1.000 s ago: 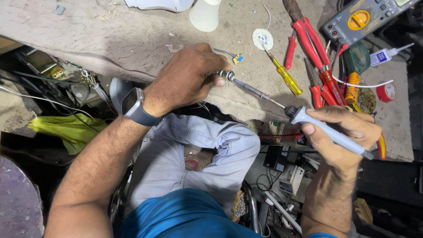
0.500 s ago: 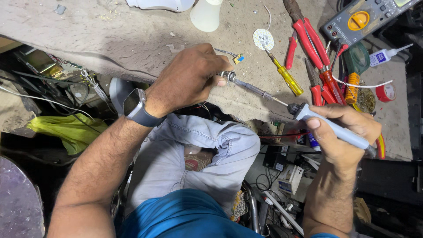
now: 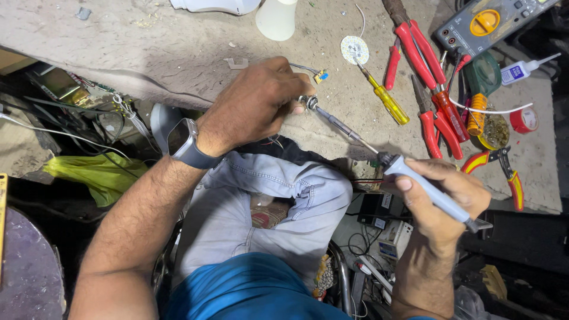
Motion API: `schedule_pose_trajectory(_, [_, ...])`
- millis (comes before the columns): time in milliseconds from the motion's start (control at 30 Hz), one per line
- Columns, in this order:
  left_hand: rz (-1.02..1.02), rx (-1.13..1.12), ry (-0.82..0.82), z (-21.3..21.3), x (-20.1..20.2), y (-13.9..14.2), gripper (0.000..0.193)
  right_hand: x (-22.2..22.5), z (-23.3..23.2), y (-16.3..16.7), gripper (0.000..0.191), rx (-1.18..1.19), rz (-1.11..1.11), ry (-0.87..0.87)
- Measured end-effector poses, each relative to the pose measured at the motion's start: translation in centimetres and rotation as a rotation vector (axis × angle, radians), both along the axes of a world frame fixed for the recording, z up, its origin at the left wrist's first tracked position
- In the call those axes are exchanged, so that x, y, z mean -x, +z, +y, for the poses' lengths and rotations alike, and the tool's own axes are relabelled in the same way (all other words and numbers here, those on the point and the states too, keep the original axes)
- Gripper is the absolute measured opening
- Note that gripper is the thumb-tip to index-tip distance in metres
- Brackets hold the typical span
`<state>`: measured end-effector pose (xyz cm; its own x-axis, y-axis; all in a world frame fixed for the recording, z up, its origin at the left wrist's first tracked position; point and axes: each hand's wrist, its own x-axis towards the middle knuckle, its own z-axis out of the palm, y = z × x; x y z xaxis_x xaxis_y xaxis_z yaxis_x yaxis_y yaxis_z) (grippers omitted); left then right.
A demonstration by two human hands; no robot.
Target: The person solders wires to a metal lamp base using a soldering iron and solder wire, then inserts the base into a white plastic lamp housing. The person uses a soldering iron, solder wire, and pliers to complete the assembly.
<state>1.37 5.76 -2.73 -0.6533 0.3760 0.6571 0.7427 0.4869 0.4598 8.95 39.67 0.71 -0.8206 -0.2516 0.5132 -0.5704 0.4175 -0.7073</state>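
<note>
Two hands are at work over the dusty worktop [image 3: 118,41], and I see both from above. My left hand [image 3: 255,101] is curled tight, fingers pinched on a small metal part [image 3: 307,102] just off the fingertips; a watch [image 3: 185,144] sits on that wrist. My right hand [image 3: 441,198] is wrapped closed around the grey handle of a soldering iron [image 3: 415,181], whose thin metal shaft slants up and left so the tip touches the small part. Beyond the iron lie a yellow-handled screwdriver [image 3: 388,104], its tip on a round white LED board [image 3: 354,50], red-handled pliers [image 3: 424,56] and a grey multimeter [image 3: 489,24] with a yellow dial. Near the right edge sits a red tape roll [image 3: 524,120].
</note>
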Motion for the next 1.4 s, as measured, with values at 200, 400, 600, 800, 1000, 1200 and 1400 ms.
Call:
schedule_pose_trajectory(200, [-0.013, -0.009, 0.004, 0.2, 0.0, 0.0, 0.021, 1.5, 1.3, -1.1, 0.025, 0.139, -0.083, 0.017])
schedule_pose_trajectory(400, [-0.009, -0.006, -0.002, 0.0, 0.0, 0.3, 0.021, 0.2, 0.0, -0.9, 0.031, -0.074, 0.122, 0.006])
schedule_pose_trajectory(600, [-0.096, -0.001, 0.047, 0.5, -0.8, 0.8, 0.025, -0.2, -2.3, -4.0, 0.029, -0.078, 0.341, -0.156])
schedule_pose_trajectory(800, [-0.132, -0.044, 0.044, -0.2, -0.2, 0.9, 0.029, -1.8, -0.5, -6.0, 0.031, 0.403, 0.359, -0.176])
schedule_pose_trajectory(1000, [-0.411, -0.143, 0.013, -0.4, 0.3, 1.0, 0.035, -1.5, 0.4, -6.7, 0.032, 0.136, 0.273, -0.155])
schedule_pose_trajectory(1200, [-0.163, -0.015, 0.088, -0.1, -0.2, 1.6, 0.047, -1.3, -1.3, -6.6, 0.033, 0.153, 0.184, -0.182])
schedule_pose_trajectory(1400, [-0.018, 0.105, 0.128, -0.2, -2.1, 1.1, 0.037, -1.6, -1.8, -6.7, 0.032, 0.166, 0.214, -0.182])
